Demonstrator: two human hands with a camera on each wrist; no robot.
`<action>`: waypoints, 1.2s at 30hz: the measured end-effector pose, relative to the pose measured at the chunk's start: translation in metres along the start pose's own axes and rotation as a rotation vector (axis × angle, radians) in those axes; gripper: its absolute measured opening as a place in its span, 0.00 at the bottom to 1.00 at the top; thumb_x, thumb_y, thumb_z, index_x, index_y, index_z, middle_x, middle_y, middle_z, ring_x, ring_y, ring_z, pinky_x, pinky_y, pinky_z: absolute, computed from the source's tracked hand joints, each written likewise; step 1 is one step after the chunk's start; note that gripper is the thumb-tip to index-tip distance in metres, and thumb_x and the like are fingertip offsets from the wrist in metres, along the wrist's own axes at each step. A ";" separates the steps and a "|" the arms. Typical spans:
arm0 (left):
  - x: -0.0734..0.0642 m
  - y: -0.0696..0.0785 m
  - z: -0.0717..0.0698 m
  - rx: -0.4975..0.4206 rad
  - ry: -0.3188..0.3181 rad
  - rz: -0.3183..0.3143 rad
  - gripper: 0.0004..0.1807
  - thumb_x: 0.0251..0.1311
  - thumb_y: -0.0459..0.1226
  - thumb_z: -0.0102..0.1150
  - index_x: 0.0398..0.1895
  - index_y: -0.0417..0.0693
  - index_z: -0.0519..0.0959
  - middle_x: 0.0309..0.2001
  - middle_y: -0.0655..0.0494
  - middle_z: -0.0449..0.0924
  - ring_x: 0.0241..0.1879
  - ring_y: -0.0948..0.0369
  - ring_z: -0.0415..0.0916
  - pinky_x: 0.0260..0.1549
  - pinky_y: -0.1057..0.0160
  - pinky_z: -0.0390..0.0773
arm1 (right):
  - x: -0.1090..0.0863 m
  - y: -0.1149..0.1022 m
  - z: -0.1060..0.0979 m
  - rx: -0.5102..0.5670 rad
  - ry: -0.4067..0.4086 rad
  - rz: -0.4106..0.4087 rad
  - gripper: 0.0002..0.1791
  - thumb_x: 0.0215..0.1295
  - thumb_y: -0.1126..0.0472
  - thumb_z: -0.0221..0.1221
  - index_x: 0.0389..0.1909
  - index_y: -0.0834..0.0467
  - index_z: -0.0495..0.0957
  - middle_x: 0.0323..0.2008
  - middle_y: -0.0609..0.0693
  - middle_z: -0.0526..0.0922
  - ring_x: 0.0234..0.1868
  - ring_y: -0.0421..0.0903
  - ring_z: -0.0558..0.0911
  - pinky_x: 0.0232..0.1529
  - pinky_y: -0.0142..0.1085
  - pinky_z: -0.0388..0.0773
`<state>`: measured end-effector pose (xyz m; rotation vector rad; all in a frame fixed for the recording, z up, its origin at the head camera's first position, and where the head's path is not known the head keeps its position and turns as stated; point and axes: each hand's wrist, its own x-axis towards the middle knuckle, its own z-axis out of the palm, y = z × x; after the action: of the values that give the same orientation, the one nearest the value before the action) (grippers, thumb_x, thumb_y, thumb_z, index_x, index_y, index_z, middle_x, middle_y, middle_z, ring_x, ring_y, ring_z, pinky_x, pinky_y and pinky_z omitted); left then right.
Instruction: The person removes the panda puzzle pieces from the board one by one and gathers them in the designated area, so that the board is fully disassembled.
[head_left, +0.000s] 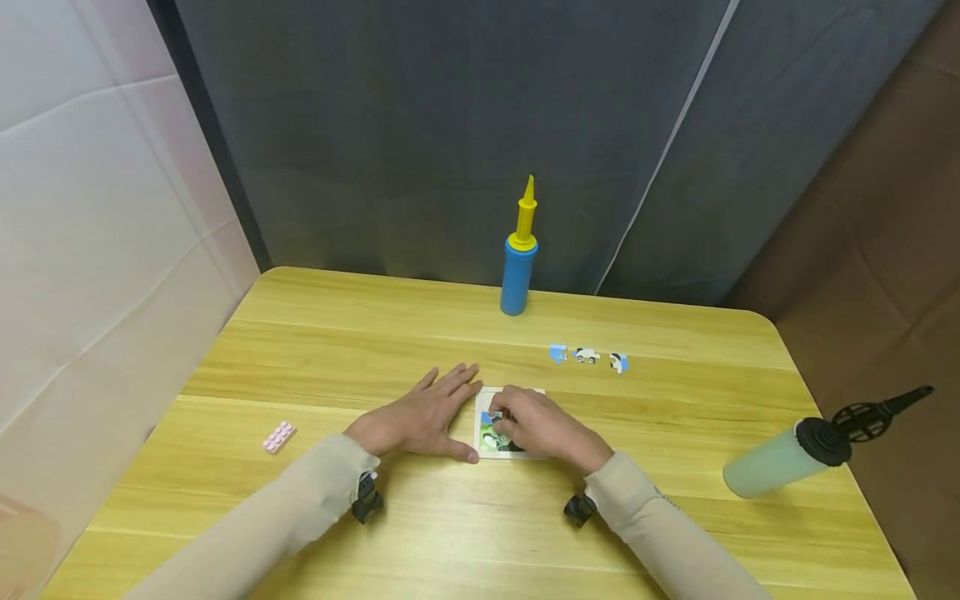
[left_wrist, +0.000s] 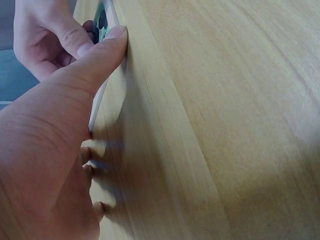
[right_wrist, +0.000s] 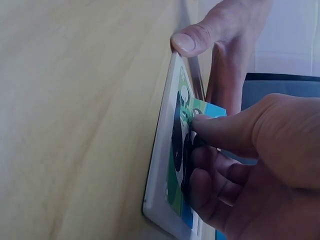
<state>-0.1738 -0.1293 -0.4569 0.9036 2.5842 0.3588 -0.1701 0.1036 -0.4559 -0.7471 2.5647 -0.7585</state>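
Observation:
A small jigsaw puzzle in a white frame [head_left: 502, 456] lies between the hands, its picture green, blue and black. My left hand [head_left: 427, 417] rests flat at the frame's left side, fingers spread, with the thumb [right_wrist: 186, 42] at its near corner. Over the frame, my right hand [head_left: 542, 423] pinches a puzzle piece [right_wrist: 216, 110] between thumb and fingers. That piece has a blue edge and stands tilted up from the picture. Part of the puzzle is hidden under the right hand.
Beyond the frame lie several loose puzzle pieces [head_left: 587, 356]. A blue and yellow hand pump [head_left: 516, 279] stands at the back. At the left is a pink toy brick [head_left: 280, 437]; at the right, a pale green bottle [head_left: 772, 462] with a black lid.

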 end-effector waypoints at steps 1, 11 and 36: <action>0.000 0.000 0.000 0.002 0.001 0.002 0.63 0.61 0.69 0.66 0.87 0.43 0.51 0.89 0.45 0.38 0.89 0.45 0.38 0.86 0.34 0.42 | 0.000 0.001 -0.001 0.014 -0.006 -0.001 0.06 0.77 0.63 0.62 0.48 0.59 0.85 0.40 0.48 0.82 0.36 0.42 0.77 0.37 0.35 0.76; 0.001 -0.001 0.001 0.016 0.010 0.007 0.64 0.60 0.71 0.65 0.87 0.43 0.51 0.89 0.45 0.38 0.89 0.45 0.38 0.86 0.35 0.42 | 0.001 0.008 -0.004 0.096 -0.027 -0.023 0.10 0.80 0.62 0.58 0.52 0.59 0.85 0.41 0.49 0.83 0.37 0.42 0.78 0.39 0.35 0.78; 0.002 -0.004 0.004 0.005 0.030 0.015 0.64 0.59 0.70 0.68 0.86 0.42 0.53 0.89 0.44 0.40 0.89 0.44 0.40 0.86 0.34 0.43 | -0.014 0.040 -0.032 0.210 0.272 0.076 0.04 0.77 0.63 0.61 0.49 0.55 0.80 0.43 0.52 0.84 0.34 0.44 0.77 0.35 0.34 0.76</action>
<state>-0.1758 -0.1304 -0.4630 0.9259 2.6078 0.3731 -0.1896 0.1527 -0.4508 -0.5062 2.6729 -1.1529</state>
